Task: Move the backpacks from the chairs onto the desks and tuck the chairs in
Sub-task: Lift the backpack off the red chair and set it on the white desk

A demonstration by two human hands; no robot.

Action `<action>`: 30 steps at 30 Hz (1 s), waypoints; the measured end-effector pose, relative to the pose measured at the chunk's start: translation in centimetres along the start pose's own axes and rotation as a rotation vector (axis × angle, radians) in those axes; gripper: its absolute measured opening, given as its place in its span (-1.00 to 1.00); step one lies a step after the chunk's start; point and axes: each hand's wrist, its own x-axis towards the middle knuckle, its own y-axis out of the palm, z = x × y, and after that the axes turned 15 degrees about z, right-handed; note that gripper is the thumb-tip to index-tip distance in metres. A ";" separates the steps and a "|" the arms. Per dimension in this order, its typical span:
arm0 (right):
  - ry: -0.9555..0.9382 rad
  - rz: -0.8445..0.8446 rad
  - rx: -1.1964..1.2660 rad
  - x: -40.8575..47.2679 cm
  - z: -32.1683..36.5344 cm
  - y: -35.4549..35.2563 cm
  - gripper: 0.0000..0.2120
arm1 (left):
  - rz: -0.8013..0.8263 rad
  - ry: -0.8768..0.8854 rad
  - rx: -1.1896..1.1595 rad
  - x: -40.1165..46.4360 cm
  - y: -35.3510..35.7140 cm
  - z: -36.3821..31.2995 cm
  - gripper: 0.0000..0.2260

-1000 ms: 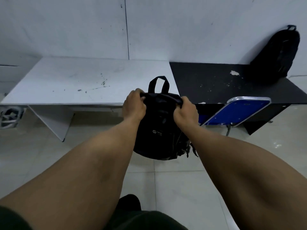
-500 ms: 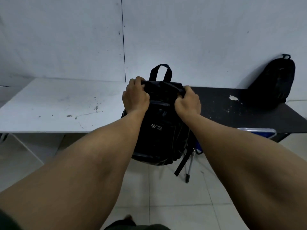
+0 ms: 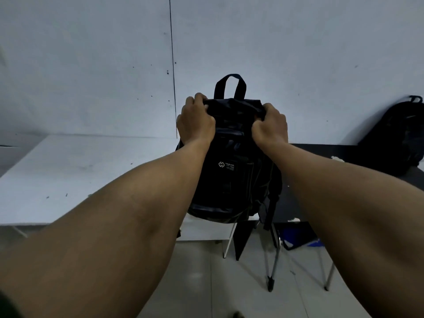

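I hold a black backpack (image 3: 231, 171) upright by its top edge, my left hand (image 3: 195, 121) gripping its left corner and my right hand (image 3: 270, 126) its right corner. Its bottom sits at or just above the front edge where the white desk (image 3: 75, 171) meets the black desk (image 3: 321, 157); I cannot tell if it touches. A loose strap hangs down off its right side. A second black backpack (image 3: 399, 136) leans against the wall on the black desk at far right. A blue chair (image 3: 300, 237) stands partly under the black desk, mostly hidden by my right arm.
A pale wall with a vertical seam rises behind both desks. The chair's metal legs (image 3: 273, 267) reach onto the light tiled floor below. White paint chips mark the black desk top.
Both hands have carried the backpack up and forward, from below desk height to the desks' front edge. The view has tilted upward and moved closer to the desks.
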 end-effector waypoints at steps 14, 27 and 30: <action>-0.092 0.111 0.019 17.5 -5.0 2.5 -0.66 | -0.042 -0.153 -0.027 13.0 10.0 -0.3 -0.71; -0.075 0.185 0.049 29.9 -7.9 5.6 -0.70 | 0.001 -0.174 -0.027 23.3 17.1 1.6 -0.74; -0.066 0.192 0.037 32.3 -8.1 6.7 -0.72 | 0.024 -0.158 -0.031 25.9 18.4 2.8 -0.76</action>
